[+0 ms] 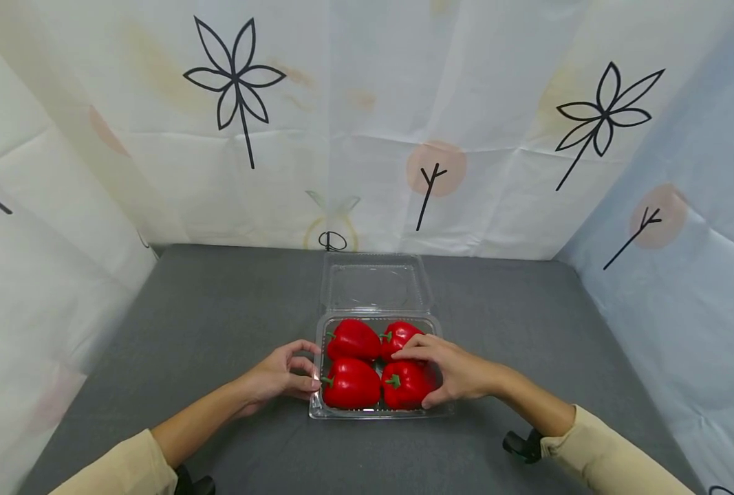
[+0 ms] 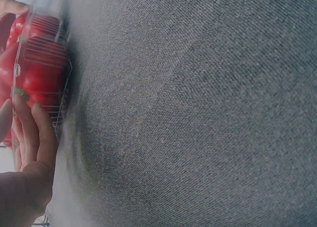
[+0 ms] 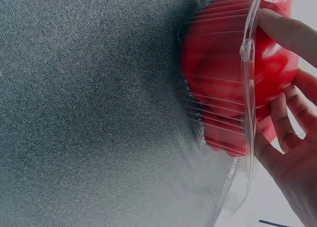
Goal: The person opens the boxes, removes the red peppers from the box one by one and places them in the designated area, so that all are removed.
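A clear plastic clamshell container (image 1: 379, 414) lies with its lid raised at the back. Inside it sit red bell peppers with green stems: one at back left (image 1: 353, 338), one at front left (image 1: 351, 385), one at back right (image 1: 397, 337) and one at front right (image 1: 406, 386). My right hand (image 1: 459, 368) grips the front right pepper, thumb at its near side and fingers over its far side, partly hiding the back right one. At the container's left rim, my left hand (image 1: 283, 375) rests its loosely bent fingers (image 2: 30, 133) against the wall.
A dark grey cloth (image 1: 249, 275) covers the table beneath the container. The transparent lid (image 1: 373, 285) leans back near the far edge. White fabric walls (image 1: 367, 137) with printed flowers enclose the back and sides. Dark straps (image 1: 523, 447) circle my wrists near the beige sleeves.
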### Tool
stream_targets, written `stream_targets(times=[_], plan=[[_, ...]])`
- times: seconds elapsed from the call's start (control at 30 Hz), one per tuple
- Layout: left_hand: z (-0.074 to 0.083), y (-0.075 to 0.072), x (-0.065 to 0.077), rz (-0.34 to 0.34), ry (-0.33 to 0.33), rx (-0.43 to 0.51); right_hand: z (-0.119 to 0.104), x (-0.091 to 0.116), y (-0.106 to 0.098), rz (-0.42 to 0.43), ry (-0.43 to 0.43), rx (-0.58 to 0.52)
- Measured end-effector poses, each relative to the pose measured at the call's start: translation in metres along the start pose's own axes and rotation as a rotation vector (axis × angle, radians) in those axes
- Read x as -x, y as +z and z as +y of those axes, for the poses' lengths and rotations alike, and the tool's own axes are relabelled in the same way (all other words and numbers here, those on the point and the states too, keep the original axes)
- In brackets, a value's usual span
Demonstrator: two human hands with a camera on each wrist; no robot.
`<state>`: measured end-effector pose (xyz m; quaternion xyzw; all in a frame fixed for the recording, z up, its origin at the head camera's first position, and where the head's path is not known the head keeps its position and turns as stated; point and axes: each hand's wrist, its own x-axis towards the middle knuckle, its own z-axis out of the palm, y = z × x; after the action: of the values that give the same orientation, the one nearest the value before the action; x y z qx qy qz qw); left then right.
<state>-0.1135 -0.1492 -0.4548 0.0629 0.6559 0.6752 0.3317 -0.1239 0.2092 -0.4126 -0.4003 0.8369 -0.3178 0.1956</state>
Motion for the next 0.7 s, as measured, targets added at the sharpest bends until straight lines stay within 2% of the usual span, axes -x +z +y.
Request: stream_targets(times=[0.7], plan=[[-0.0004, -0.0007, 0.0003, -0.008, 0.002, 0.011, 0.0036, -0.0061, -0.0001, 0.018, -0.006, -0.004]])
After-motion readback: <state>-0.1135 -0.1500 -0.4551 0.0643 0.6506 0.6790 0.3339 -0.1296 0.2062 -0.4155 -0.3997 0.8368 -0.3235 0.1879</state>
